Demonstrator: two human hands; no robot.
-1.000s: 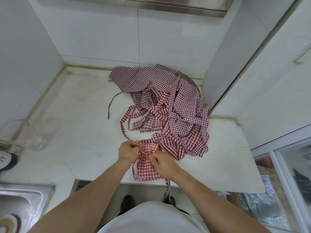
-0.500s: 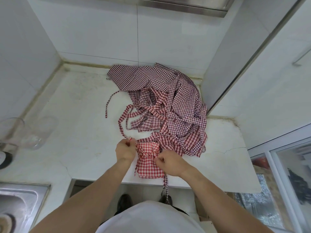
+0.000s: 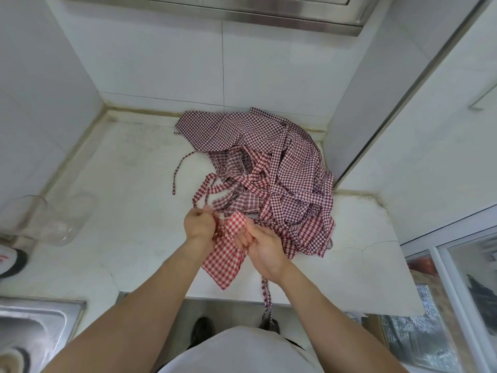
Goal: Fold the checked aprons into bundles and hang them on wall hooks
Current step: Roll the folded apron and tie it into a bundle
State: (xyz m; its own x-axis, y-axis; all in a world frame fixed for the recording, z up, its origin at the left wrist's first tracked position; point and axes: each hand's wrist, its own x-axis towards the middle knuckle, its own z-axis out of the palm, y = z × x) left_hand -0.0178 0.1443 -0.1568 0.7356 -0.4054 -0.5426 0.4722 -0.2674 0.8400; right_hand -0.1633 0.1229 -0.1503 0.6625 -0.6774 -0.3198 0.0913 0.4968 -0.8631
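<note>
A small folded bundle of red-and-white checked apron (image 3: 225, 258) sits at the near edge of the white counter (image 3: 129, 211), tilted, one corner past the edge. My left hand (image 3: 199, 224) pinches its tie strap at the bundle's upper left. My right hand (image 3: 256, 242) grips the bundle's top fold, palm turned up. One strap (image 3: 266, 297) hangs over the counter's front edge. Behind the hands lies a loose heap of darker checked aprons (image 3: 271, 170) with tangled straps.
A clear glass jar (image 3: 48, 219) lies on the counter at the left. A steel sink (image 3: 29, 327) is at the lower left. White tiled walls close the back, and a white cabinet side (image 3: 376, 117) stands on the right. My shoes show on the floor below.
The bundle has turned and slid toward the counter's front edge. My right hand has rolled palm-up on the top fold, and my left hand has pulled the strap slightly up and left.
</note>
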